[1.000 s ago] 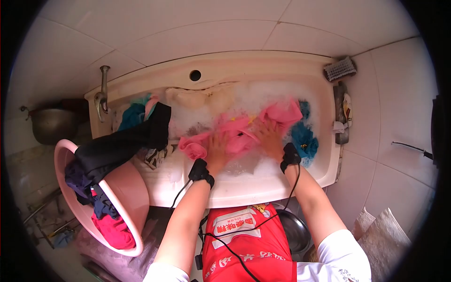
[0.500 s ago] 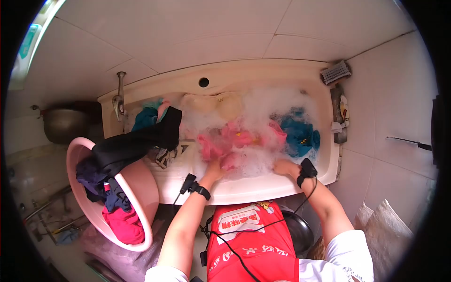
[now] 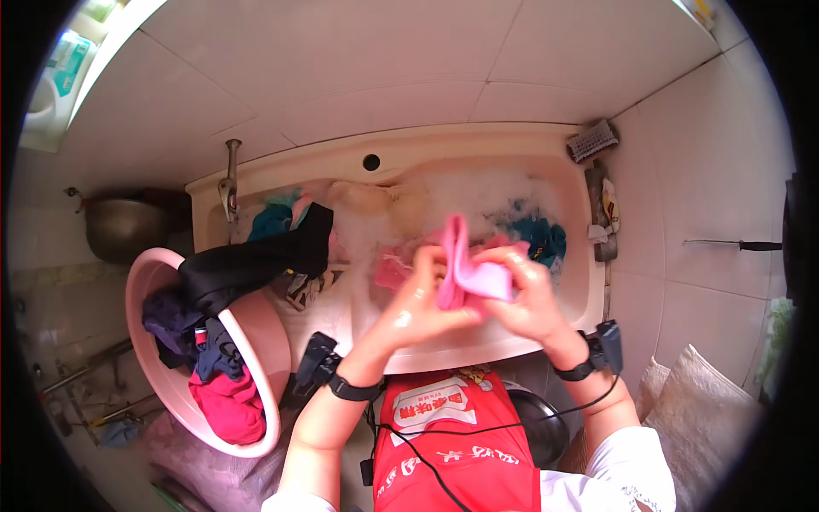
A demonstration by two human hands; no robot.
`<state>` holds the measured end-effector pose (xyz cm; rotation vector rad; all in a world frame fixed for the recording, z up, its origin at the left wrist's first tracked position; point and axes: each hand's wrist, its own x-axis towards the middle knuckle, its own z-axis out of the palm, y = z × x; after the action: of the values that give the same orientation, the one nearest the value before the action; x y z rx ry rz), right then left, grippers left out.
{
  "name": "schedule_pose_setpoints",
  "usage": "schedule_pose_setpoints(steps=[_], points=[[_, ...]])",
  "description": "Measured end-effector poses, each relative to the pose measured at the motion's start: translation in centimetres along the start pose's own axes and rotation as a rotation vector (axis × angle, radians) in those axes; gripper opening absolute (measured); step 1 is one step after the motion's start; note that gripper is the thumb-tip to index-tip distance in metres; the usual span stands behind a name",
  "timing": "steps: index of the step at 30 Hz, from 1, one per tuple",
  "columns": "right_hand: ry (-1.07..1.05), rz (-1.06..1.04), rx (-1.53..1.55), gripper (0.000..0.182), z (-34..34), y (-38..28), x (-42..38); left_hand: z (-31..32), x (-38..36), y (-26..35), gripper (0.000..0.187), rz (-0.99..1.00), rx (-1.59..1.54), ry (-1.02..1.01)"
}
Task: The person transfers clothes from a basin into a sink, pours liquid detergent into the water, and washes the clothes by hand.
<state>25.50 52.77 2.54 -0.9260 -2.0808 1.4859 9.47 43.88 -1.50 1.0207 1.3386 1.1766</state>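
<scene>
My left hand (image 3: 424,300) and my right hand (image 3: 527,294) are raised over the front of the sink (image 3: 589,294), both wet. Between them is a folded piece of pink cloth (image 3: 465,271), gripped from both sides. Which garment it belongs to I cannot make out. Below, in sudsy water, lie more pink cloth (image 3: 392,270), a blue-teal garment (image 3: 539,236) on the right and a pale yellowish cloth (image 3: 375,198) at the back. A long black garment (image 3: 247,266) stretches from the sink's left side into a pink tub.
The tilted pink tub (image 3: 277,358) at left holds dark and red clothes (image 3: 226,408). A tap (image 3: 229,188) stands at the sink's left end, a scrub brush (image 3: 592,141) at its back right corner. A metal basin (image 3: 126,229) hangs left; a white sack (image 3: 699,410) stands right.
Both hands have come up out of the suds, lifting pink cloth between them. They are closer together now, and the camera view has shifted slightly.
</scene>
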Motion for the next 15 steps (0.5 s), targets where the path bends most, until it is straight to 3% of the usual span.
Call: schedule_pose_setpoints(steps=[2,4,6,8,10,11,13,15], points=[[0.007,-0.131,0.002,0.043,2.4,0.4,0.4,1.4,0.3,0.5,0.078,0.003,0.222,0.019],[-0.131,-0.249,0.008,0.045,1.7,0.0,1.4,1.4,0.1,-2.6,0.053,0.02,0.238,0.229],[-0.025,-0.033,-0.01,0.042,0.2,4.3,2.4,-0.2,-0.3,-1.0,0.039,-0.158,0.087,0.323],[0.073,-0.056,-0.607,0.039,-1.9,14.0,3.8,-2.3,-0.9,-0.7,0.043,-0.002,0.15,0.408],[0.018,0.004,-1.18,0.036,-2.6,22.6,1.6,-3.1,-1.0,2.8,0.038,-0.012,0.034,0.49],[0.018,0.011,-1.176,0.036,-2.8,24.5,0.4,-3.2,-0.9,5.1,0.037,-0.01,-0.013,0.52],[-0.279,0.183,-1.258,0.028,-2.5,26.9,-2.4,-3.5,-0.9,8.6,0.036,0.035,-0.112,0.555],[-0.317,0.275,-1.264,0.024,-2.1,28.8,-4.1,-3.7,-0.8,11.2,0.038,0.074,-0.148,0.58]])
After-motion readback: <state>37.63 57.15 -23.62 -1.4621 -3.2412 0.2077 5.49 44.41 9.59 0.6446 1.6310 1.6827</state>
